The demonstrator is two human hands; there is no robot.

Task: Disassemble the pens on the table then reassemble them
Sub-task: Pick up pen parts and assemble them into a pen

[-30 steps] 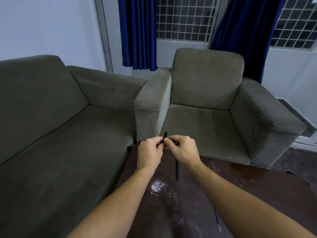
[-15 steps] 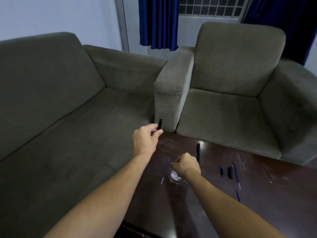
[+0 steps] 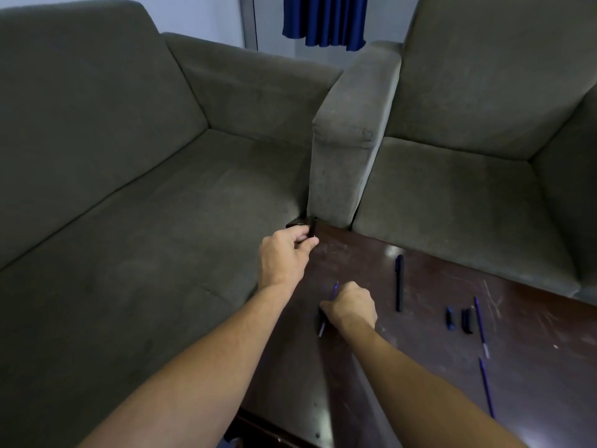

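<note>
Grey-green seating backs the scene: one sofa (image 3: 129, 189) on the left, one armchair (image 3: 452, 189) on the right, and one blue curtain (image 3: 323, 21) hanging at the top between them. One dark brown, scratched worktop (image 3: 403, 367) fills the lower right, its far corner set near the gap between the two seats.

Two bare hands reach in from below. The left hand (image 3: 286, 257) is raised over the worktop's far left corner, its fingers and thumb pinching one short black pen tube (image 3: 312, 227), which stands upright above the knuckles. The right hand (image 3: 352, 307) is nearer, down on the worktop, with its fingers curled around one thin blue refill (image 3: 334, 288). The refill's ends stick out beyond the hand on the far side and the near side. A dark shape by the thumb is too hidden to name.

Just right of that hand lies one whole black pen (image 3: 399, 286), pointing away from the viewer. Further right are two stubby parts side by side, close together: one bluish short piece (image 3: 449, 318) and one black short piece (image 3: 467, 321). Beside the black one lies the farther refill (image 3: 480, 321), and the nearer refill (image 3: 486, 386) lies below it, close to the worktop's right side. That makes three refills in all: one held and two lying loose.
</note>
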